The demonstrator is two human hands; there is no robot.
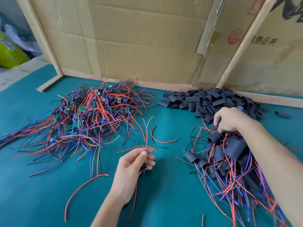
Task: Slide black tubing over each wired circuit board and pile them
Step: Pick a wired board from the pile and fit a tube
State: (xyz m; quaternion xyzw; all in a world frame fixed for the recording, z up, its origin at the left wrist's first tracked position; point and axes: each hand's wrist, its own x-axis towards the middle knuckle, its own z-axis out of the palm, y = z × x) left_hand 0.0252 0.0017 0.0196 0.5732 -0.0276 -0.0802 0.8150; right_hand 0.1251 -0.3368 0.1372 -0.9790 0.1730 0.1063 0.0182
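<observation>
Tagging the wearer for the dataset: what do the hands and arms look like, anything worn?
Both are bare: left hand and right hand show no gloves, rings, watch or wrist strap. Both forearms are uncovered to the frame edge, no sleeves visible. No markings or cables on them.

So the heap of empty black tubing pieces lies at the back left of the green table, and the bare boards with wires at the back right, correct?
No, swapped: in the head view the empty black tubing pieces lie back right, the bare boards with wires back left.
</observation>
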